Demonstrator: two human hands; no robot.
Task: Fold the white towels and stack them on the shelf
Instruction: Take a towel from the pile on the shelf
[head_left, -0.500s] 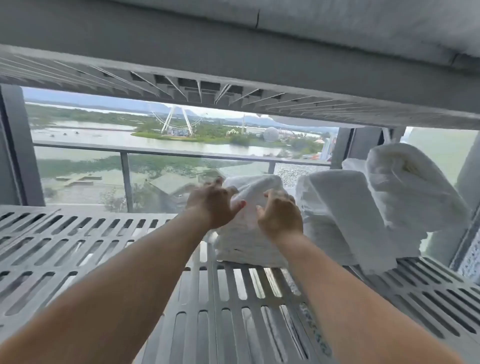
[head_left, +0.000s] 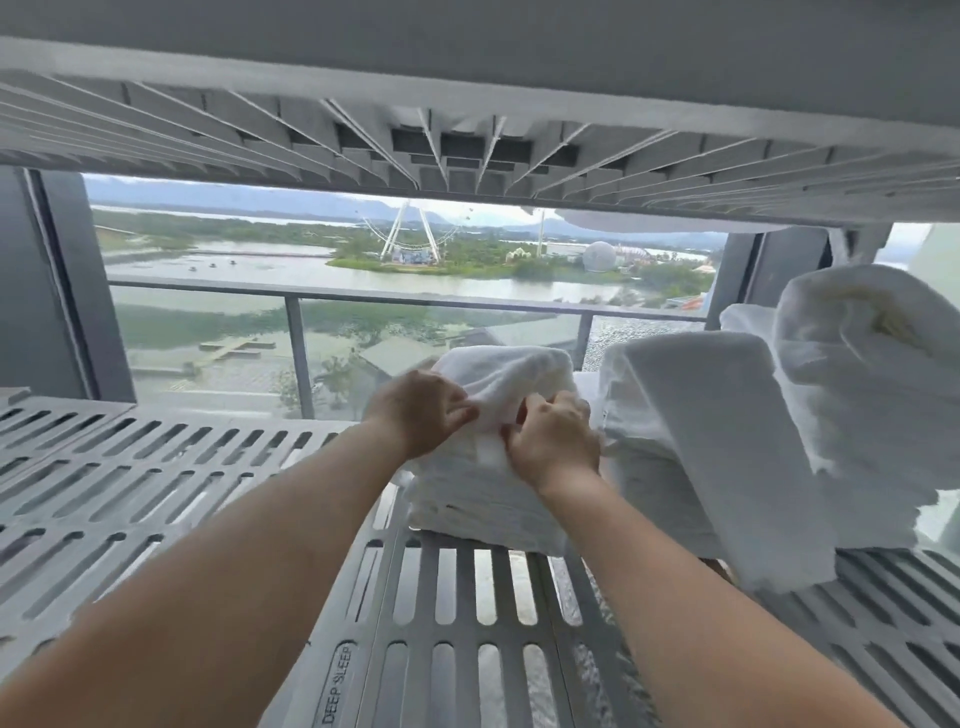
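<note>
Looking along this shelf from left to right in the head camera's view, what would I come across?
Bare slatted shelf → left hand → right hand, both gripping the folded towel stack → draped towel pile → tallest towel pile at the far right.

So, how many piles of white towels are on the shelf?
3. The first pile is central, gripped by the left hand and right hand; a second pile stands just right of it; a third pile is at the far right. Others may be hidden behind.
</note>
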